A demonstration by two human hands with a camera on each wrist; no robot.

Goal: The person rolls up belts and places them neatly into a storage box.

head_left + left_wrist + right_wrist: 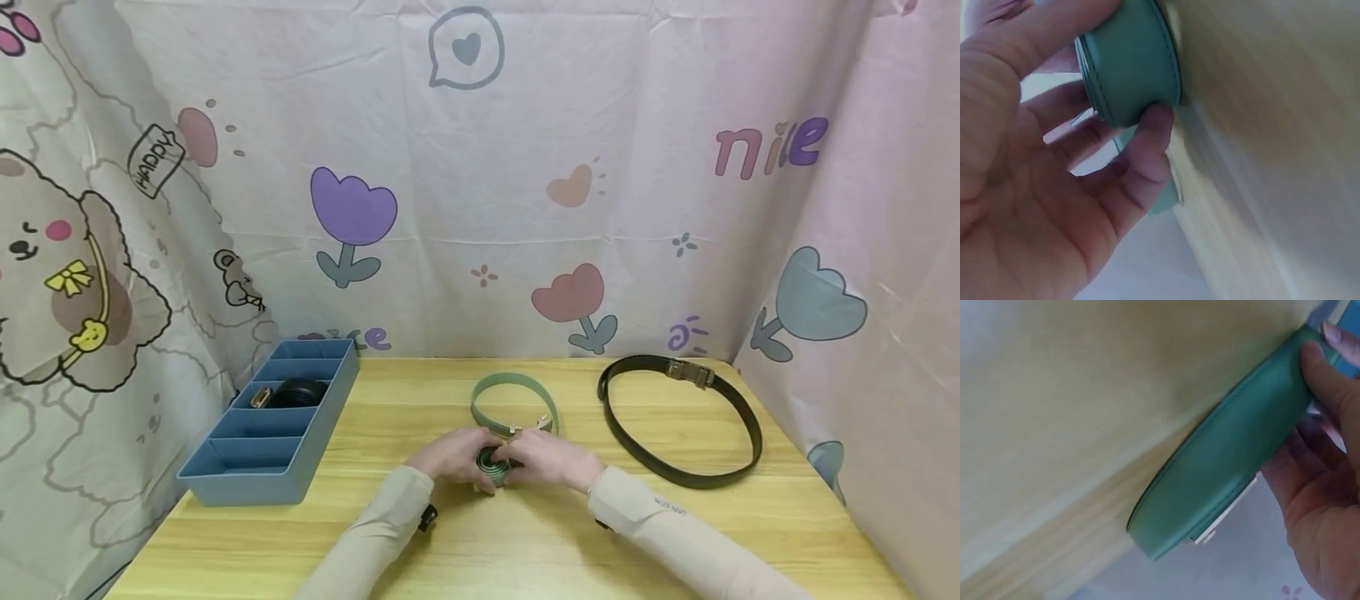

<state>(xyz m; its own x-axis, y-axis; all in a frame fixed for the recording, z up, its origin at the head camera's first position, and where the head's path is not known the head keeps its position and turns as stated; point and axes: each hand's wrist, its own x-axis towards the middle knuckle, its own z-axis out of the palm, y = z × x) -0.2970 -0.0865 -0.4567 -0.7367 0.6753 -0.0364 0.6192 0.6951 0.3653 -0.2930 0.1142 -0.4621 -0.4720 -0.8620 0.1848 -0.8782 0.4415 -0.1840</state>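
A green belt (510, 377) stands on edge on the table, one part wound into a tight coil (491, 473) and the rest forming a loose loop behind it. My left hand (453, 457) curls its fingers and thumb round the coil, which shows stitched edges (1132, 59) in the left wrist view. From the other side my right hand (551, 458) pinches the coil. In the right wrist view its thumb presses on the green strap (1229, 450). A metal buckle (1222, 515) shows along the strap's lower edge there. Some right-hand fingertips are hidden.
On the left stands a blue divided box (300, 483). A coiled black belt (300, 390) with a gold-coloured buckle (261, 398) lies in one of its compartments. Towards the right, a black belt (686, 478) lies in a wide loop. A printed curtain (465, 200) hangs behind the table.
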